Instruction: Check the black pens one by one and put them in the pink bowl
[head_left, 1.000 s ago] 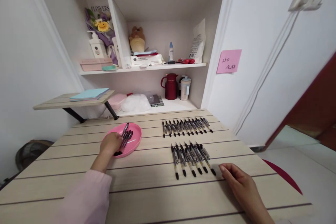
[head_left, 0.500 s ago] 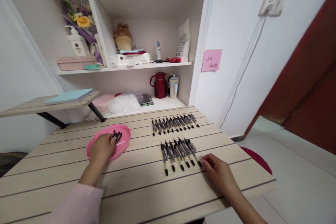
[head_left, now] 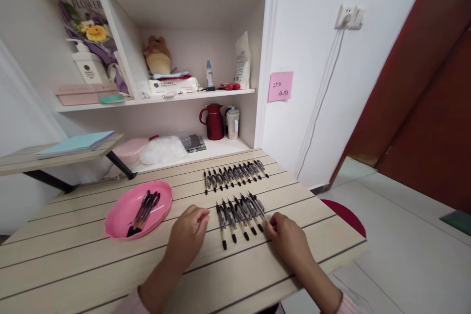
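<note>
My left hand (head_left: pixel 186 238) hovers over the table just left of the near row of pens, its fingers curled closed, with no pen showing in it. My right hand (head_left: pixel 289 240) rests at the right end of that row; its fingers are closed on the lower end of the last pen (head_left: pixel 260 206), whose tip they hide. The near row of clear pens with black ends (head_left: pixel 239 218) lies side by side. Behind it runs a second pen row (head_left: pixel 233 176). Several dark pens (head_left: pixel 143 212) and a white stick (head_left: pixel 157 208) lie in a pink plate (head_left: pixel 114 213) at left.
The striped wooden table (head_left: pixel 110 270) meets a white shelf unit (head_left: pixel 184 103) holding a red jug (head_left: pixel 214 121) and a cup (head_left: pixel 232 122). A small raised stand (head_left: pixel 106 146) with blue paper (head_left: pixel 75 144) is at left. A red round seat (head_left: pixel 346 216) shows beyond the right edge.
My left hand has left the pink plate and moved right toward the near row; the pens stay in the plate. My right hand now covers the last pen's tip. The view has shifted right.
</note>
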